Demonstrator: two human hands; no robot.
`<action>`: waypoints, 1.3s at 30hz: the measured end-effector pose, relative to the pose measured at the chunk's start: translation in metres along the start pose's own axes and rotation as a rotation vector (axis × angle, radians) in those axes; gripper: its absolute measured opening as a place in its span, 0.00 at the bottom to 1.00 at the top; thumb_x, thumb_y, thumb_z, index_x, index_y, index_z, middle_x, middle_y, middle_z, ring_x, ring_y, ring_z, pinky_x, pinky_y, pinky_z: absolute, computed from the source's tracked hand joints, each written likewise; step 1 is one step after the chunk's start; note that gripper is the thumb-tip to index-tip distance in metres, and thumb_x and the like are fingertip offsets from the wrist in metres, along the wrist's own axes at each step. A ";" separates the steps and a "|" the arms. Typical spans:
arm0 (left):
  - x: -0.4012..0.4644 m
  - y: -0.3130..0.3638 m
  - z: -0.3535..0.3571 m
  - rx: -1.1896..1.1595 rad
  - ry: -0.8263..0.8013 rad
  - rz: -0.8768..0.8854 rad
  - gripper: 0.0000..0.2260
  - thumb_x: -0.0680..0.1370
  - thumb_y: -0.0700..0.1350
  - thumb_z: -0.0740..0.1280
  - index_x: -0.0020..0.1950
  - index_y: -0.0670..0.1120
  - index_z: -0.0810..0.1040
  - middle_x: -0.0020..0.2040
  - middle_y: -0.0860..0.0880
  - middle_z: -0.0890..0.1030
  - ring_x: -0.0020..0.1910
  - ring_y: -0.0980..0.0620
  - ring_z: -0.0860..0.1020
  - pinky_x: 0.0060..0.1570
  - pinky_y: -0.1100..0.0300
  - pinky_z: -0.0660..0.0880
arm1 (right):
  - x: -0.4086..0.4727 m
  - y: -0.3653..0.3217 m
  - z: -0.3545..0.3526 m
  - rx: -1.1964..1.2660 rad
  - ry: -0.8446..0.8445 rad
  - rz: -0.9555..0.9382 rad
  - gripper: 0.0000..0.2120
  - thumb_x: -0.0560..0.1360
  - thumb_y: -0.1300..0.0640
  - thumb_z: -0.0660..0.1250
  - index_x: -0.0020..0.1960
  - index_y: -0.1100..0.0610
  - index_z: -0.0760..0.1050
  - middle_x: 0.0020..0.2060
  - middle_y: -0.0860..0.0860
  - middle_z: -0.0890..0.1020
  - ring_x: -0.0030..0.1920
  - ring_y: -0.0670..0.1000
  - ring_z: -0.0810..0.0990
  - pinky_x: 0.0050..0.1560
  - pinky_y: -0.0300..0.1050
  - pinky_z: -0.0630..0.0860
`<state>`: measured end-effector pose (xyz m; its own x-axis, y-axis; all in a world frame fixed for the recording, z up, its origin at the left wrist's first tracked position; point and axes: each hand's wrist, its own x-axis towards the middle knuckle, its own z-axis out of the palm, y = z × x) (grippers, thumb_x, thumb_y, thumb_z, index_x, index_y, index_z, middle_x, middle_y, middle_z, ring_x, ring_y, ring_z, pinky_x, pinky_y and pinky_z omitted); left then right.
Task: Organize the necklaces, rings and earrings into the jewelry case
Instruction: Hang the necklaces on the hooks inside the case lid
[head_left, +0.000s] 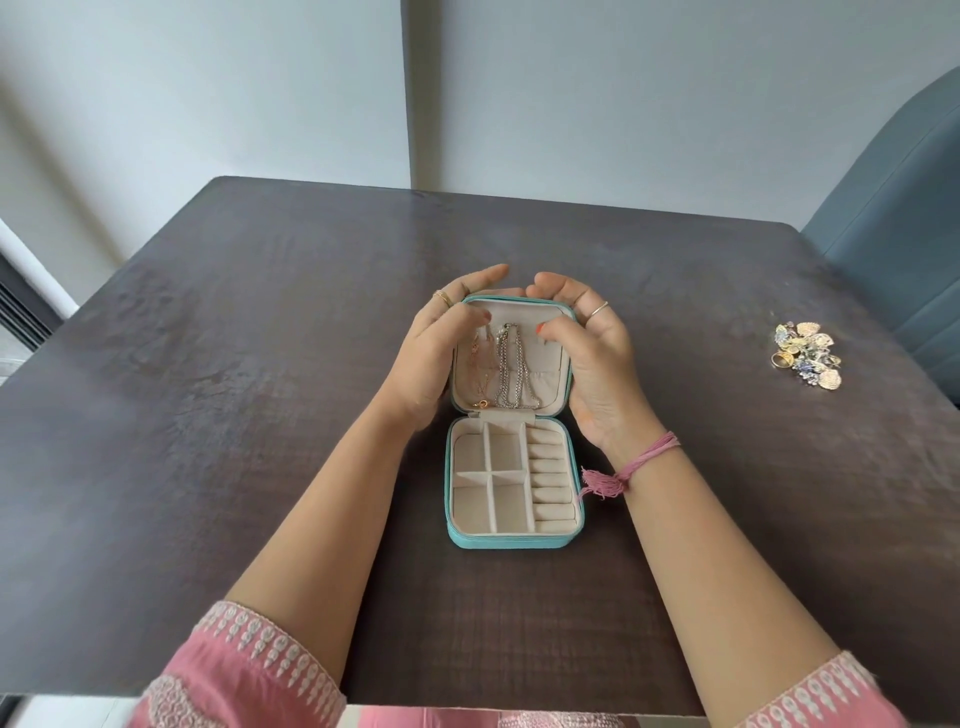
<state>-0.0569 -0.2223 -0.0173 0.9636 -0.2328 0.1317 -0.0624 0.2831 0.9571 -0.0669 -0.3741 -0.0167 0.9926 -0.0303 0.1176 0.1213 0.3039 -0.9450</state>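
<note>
My left hand (434, 358) and right hand (592, 358) grasp the lid of the open case (511, 540) mid-frame, hiding its edges. Necklaces (506, 369) hang inside. The jewelry pile (808, 353), right, blurs together on the dark table (208, 364).

View: head, single, wide-angle. Position: worn on the person's head, above the near edge of the dark table (208, 415). Direction: forward and steeply down; the far wall (623, 104) is taken in at the top of the frame, a blue chair (893, 218) at the right edge. Range: close; both forearms are seen entering from the bottom corners, and the open jewelry case (511, 540) is centred between them. Distortion: table edges are bowed outward by the lens. Shared coverage: not applicable, one view only.
</note>
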 end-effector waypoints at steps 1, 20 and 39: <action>0.000 0.000 0.000 0.000 0.005 -0.006 0.21 0.74 0.43 0.58 0.68 0.44 0.71 0.60 0.42 0.80 0.58 0.45 0.79 0.61 0.50 0.74 | 0.000 0.000 0.000 0.000 0.000 -0.003 0.16 0.71 0.69 0.63 0.54 0.55 0.78 0.50 0.51 0.82 0.52 0.52 0.80 0.52 0.46 0.78; -0.012 -0.007 0.008 -0.005 0.233 -0.016 0.26 0.73 0.62 0.60 0.68 0.54 0.71 0.66 0.51 0.76 0.65 0.53 0.74 0.69 0.47 0.67 | -0.003 0.013 0.003 -0.079 0.236 -0.084 0.17 0.79 0.62 0.62 0.68 0.58 0.68 0.65 0.54 0.74 0.66 0.50 0.73 0.66 0.41 0.71; -0.037 -0.010 0.015 -0.108 0.256 -0.038 0.13 0.84 0.47 0.51 0.50 0.48 0.75 0.41 0.61 0.82 0.41 0.68 0.79 0.41 0.73 0.74 | -0.016 0.018 0.003 -0.074 0.197 0.001 0.18 0.82 0.57 0.58 0.71 0.56 0.66 0.66 0.49 0.72 0.58 0.40 0.75 0.49 0.27 0.73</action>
<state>-0.0958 -0.2308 -0.0277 0.9999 -0.0065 0.0134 -0.0100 0.3796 0.9251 -0.0807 -0.3651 -0.0343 0.9741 -0.2177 0.0612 0.1128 0.2331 -0.9659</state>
